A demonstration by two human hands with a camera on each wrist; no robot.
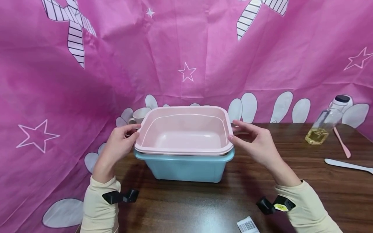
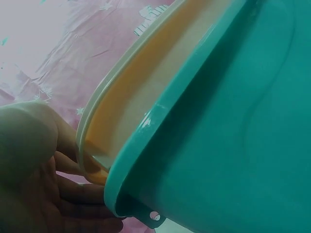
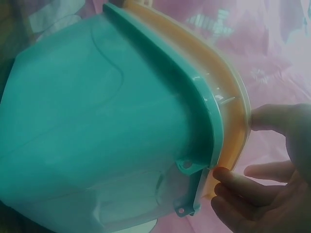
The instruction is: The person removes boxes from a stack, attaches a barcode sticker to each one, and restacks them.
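Note:
A pink plastic basin [image 1: 186, 137] sits nested inside a blue basin [image 1: 186, 168], its rim standing a little above the blue one. My left hand [image 1: 120, 142] holds the left end of the pink rim, thumb near the top and fingers at the outer side. In the left wrist view, the fingers of that left hand [image 2: 63, 189] reach beside the blue rim. At the opposite end my right hand [image 1: 256, 140] pinches the pink rim; the right wrist view shows the thumb of the right hand [image 3: 267, 170] on the rim and fingertips under it.
Behind the basins on the left stands a white cup [image 1: 141, 114]. A glass bottle of yellow liquid [image 1: 317, 134], a pink utensil [image 1: 342, 144] and a white utensil [image 1: 346, 164] are on the right. A small printed label [image 1: 247, 225] lies near the front edge of the wooden table [image 1: 175, 207].

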